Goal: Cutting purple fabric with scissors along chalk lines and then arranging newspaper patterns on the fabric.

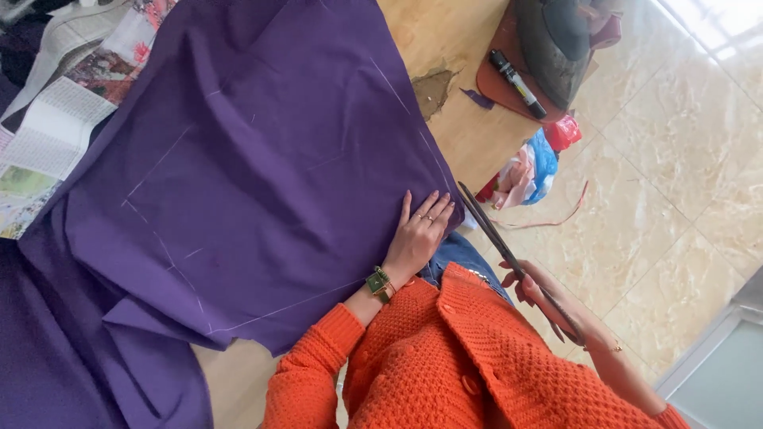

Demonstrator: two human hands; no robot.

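Purple fabric [238, 183] lay spread over the wooden worktop [457, 127], one single large piece, filling the view from about 7 o'clock round to 12 o'clock, with pale chalk lines [163, 238] drawn across it. Nearest, at 5 o'clock, the right hand [548, 298] was closed round the handles of one pair of long dark scissors [509, 254], the blades shut or nearly so and pointing toward the cloth's edge at 1 o'clock of that hand, apparently lined up with a marked line. Just beyond, near the centre, the left hand [421, 230] lay flat, fingers spread and together with nothing gripped, pressing the fabric's right edge, seemingly to keep it from sliding; it wore rings and one green watch [379, 282]. Farther out at 2 o'clock, one bundle of red and blue plastic bags [540, 163] hung off the worktop's side. At 1 o'clock, farthest, one black marker [517, 83] rested beside a dark hat [556, 44]. Printed papers [56, 119] sat at 10 o'clock, partly under the cloth.
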